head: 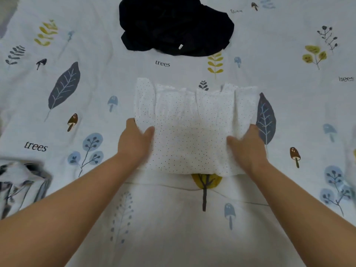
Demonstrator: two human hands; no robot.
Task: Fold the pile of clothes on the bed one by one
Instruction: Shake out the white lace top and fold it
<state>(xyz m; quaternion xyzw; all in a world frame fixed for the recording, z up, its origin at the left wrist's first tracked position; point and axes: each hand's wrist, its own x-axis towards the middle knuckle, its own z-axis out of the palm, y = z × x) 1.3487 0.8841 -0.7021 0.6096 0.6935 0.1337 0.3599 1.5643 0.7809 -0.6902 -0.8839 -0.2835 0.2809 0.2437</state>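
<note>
A white garment with small dark dots (192, 130) lies folded into a rough rectangle in the middle of the bed. My left hand (134, 140) grips its left edge, thumb on top and fingers hidden under the cloth. On the opposite edge my right hand (247, 144) holds it the same way, its fingers also out of sight beneath the fabric. A crumpled black garment (175, 26) with a small white tag sits farther back, apart from both hands.
The bed is covered by a white sheet (173, 218) printed with leaves, mushrooms and the word "trees". A folded grey-and-white patterned piece of clothing (21, 184) lies at the left edge, near my left forearm.
</note>
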